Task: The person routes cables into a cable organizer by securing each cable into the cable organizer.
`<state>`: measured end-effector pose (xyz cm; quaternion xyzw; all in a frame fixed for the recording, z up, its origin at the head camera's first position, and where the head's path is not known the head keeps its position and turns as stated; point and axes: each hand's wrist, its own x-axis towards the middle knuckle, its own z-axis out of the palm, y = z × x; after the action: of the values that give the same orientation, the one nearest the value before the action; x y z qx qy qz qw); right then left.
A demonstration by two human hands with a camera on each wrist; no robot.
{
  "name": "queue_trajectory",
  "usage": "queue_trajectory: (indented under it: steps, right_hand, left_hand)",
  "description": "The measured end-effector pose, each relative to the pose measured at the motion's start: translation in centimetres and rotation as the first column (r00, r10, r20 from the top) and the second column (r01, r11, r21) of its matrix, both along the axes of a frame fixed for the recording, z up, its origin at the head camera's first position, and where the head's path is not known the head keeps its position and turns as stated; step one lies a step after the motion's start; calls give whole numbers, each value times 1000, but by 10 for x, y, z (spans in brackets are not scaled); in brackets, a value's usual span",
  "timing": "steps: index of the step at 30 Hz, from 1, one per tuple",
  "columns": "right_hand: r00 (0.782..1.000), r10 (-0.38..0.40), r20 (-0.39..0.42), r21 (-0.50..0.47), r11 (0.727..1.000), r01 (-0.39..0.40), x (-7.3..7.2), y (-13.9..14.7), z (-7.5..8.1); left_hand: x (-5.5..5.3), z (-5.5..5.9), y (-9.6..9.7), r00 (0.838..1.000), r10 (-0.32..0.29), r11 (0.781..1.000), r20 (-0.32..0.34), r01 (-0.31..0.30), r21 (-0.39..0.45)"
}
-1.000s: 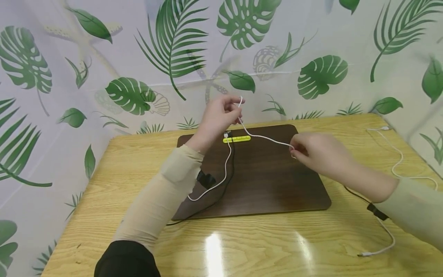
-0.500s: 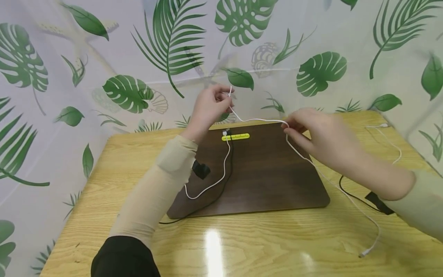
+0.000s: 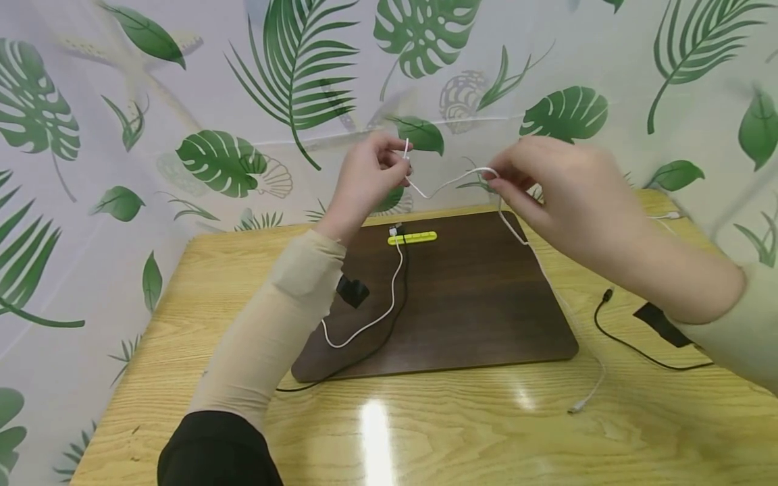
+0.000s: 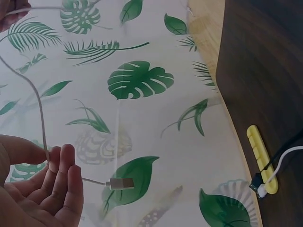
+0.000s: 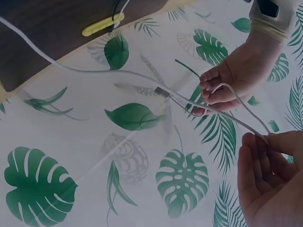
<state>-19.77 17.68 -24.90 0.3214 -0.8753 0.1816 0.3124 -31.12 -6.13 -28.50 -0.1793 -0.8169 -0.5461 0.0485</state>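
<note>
My left hand [image 3: 367, 179] pinches a white USB cable [image 4: 41, 113] between thumb and fingers, above the back of the table. The cable's USB plug [image 4: 121, 183] sticks out past the fingertips in the left wrist view. To the right, my right hand [image 3: 565, 185] pinches the same cable farther along; a slack stretch dips between the hands. From there the cable hangs over the board's right side to its small end plug [image 3: 577, 407] near the front. Below the hands, a yellow cable clip [image 3: 419, 237] lies on the dark brown board [image 3: 474, 304], with a white and a black cable at its left end.
On the right of the wooden table [image 3: 462, 432] lie a black cable [image 3: 632, 347] and a black strap [image 3: 659, 324], partly behind my right arm. A white plug [image 3: 671, 215] lies at the back right. Another black strap [image 3: 352, 291] is beside my left forearm. A leaf-print cloth [image 3: 243, 67] hangs behind.
Both hands have risen, the right one more, moving slightly left. The cable's loose end has slid left across the table front. More of the black cable on the right shows.
</note>
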Motion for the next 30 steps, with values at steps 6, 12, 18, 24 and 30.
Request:
queue_trajectory:
  steps: [6,12,18,24,30]
  right_hand:
    - [992,-15,122,109,994,2,3,1,-18]
    - [968,-45,246,195,981,-4,4,0,-41]
    - [949,-60,311,234,972,-15,0,-3,-65]
    - [934,-73,349,258,966,-21,1,-4,-88]
    - [920,-61,388,276,960,-53,6,-7,-103]
  left_hand:
    - [-4,-14,0,1000,3,987,-17,-6,-162]
    - [-10,-41,3,1000,-9,971,13,12,-237]
    - [-17,-69,5,999,28,951,16,-21,-307]
    - [-22,-91,3,996,55,928,76,-23,-372]
    - [-20,-106,2,994,46,868,95,7,-496]
